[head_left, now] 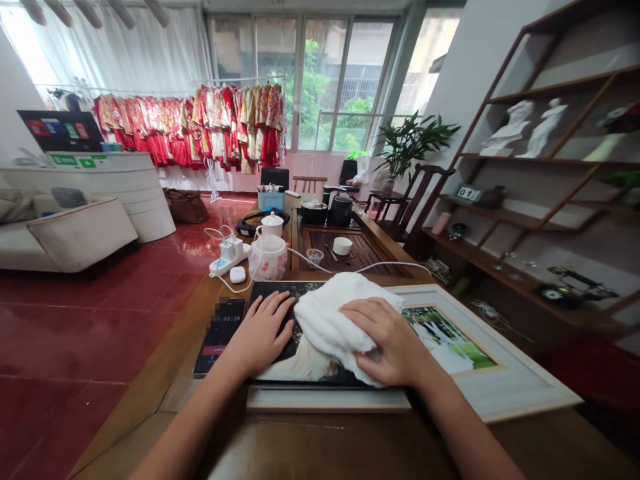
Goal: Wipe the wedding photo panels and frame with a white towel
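Note:
A large framed photograph with a pale frame lies flat on the wooden table in front of me. My right hand presses a folded white cloth onto the picture's glass, fingers curled over the cloth. My left hand lies flat with fingers spread on the dark left part of the picture, holding nothing. A black phone lies just left of that hand.
Beyond the frame stand a white kettle and jug, a power strip with cables, a tea tray with a small white cup and dark pots. Wooden shelves rise at right; a sofa and red garments at left.

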